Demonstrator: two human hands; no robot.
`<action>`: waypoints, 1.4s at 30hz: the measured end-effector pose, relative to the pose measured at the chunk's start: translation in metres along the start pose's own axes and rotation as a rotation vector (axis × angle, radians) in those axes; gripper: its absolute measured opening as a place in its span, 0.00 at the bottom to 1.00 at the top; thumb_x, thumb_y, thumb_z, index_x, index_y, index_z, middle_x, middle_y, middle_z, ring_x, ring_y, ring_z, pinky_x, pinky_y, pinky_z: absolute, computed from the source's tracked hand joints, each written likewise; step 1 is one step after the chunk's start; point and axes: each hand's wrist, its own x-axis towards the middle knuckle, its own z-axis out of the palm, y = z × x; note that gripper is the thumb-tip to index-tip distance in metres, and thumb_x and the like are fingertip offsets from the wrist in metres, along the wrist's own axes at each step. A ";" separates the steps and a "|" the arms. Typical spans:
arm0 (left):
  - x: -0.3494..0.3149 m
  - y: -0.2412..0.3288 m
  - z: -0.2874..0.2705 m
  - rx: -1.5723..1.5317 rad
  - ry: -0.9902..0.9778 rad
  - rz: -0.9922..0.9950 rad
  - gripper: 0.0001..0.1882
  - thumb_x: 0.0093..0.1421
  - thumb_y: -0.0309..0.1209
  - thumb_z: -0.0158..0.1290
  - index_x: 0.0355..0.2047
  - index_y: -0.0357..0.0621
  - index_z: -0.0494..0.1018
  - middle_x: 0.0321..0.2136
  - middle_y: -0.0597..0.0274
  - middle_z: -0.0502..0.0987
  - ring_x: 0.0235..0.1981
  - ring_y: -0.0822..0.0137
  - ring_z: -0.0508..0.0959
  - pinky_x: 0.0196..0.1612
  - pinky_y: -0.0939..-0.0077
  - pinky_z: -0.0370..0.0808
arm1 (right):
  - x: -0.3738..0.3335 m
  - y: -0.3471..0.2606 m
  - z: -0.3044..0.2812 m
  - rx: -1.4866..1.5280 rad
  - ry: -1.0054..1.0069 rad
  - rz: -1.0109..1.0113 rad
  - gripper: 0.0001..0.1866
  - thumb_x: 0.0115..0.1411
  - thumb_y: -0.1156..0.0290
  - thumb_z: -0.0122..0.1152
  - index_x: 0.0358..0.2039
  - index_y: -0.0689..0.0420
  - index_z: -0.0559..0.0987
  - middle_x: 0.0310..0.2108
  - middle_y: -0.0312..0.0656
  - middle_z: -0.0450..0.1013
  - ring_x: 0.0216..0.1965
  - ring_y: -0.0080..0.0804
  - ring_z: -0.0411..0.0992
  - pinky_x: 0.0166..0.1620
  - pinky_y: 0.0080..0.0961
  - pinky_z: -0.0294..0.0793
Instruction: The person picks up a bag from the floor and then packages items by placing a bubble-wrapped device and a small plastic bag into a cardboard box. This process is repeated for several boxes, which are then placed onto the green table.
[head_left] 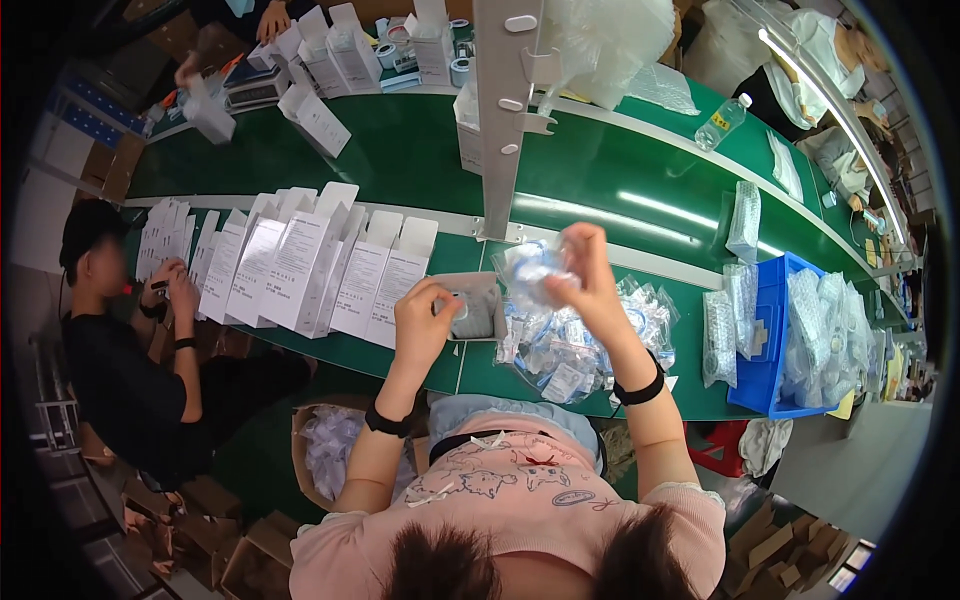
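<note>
A white open-topped box lies on the green bench in front of me, with something greyish and clear inside it. My left hand is closed at its left edge, fingers curled and pinching there. My right hand is raised to the right of the box and grips a clear plastic bag with a blue and white item in it. Below that hand spreads a pile of similar small clear bags. What exactly lies in the bags is too small to make out.
Tall white printed boxes stand in a row on the left. A person in black works beside them. A blue crate with bubble-wrapped packs stands right. A metal post rises behind; a bottle stands beyond the green belt.
</note>
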 end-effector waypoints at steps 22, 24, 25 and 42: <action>0.007 -0.026 0.015 -0.268 0.133 -0.001 0.05 0.42 0.20 0.57 0.17 0.34 0.70 0.22 0.60 0.73 0.25 0.69 0.72 0.30 0.77 0.66 | -0.044 0.089 0.042 -0.354 -0.170 -0.398 0.36 0.39 0.61 0.68 0.49 0.57 0.66 0.49 0.44 0.61 0.53 0.39 0.58 0.59 0.38 0.47; 0.006 -0.016 0.020 -0.226 0.030 -0.047 0.07 0.42 0.22 0.57 0.22 0.33 0.70 0.27 0.57 0.73 0.29 0.67 0.73 0.30 0.76 0.68 | -0.051 0.102 0.044 -0.091 0.055 -0.164 0.42 0.37 0.60 0.70 0.52 0.58 0.62 0.52 0.47 0.58 0.54 0.40 0.56 0.58 0.36 0.49; 0.005 -0.012 0.020 -0.164 -0.044 -0.107 0.10 0.43 0.23 0.57 0.27 0.33 0.70 0.31 0.55 0.74 0.32 0.64 0.73 0.31 0.74 0.69 | -0.054 0.101 0.043 -0.054 -0.011 -0.064 0.43 0.37 0.61 0.70 0.53 0.59 0.60 0.52 0.47 0.58 0.55 0.40 0.56 0.58 0.36 0.50; -0.037 -0.076 0.051 0.501 -0.415 0.090 0.49 0.37 0.36 0.63 0.58 0.43 0.48 0.59 0.45 0.46 0.60 0.49 0.46 0.58 0.53 0.46 | 0.091 0.163 -0.070 -0.212 0.440 -0.007 0.46 0.38 0.69 0.69 0.56 0.60 0.53 0.51 0.48 0.60 0.53 0.40 0.59 0.54 0.32 0.58</action>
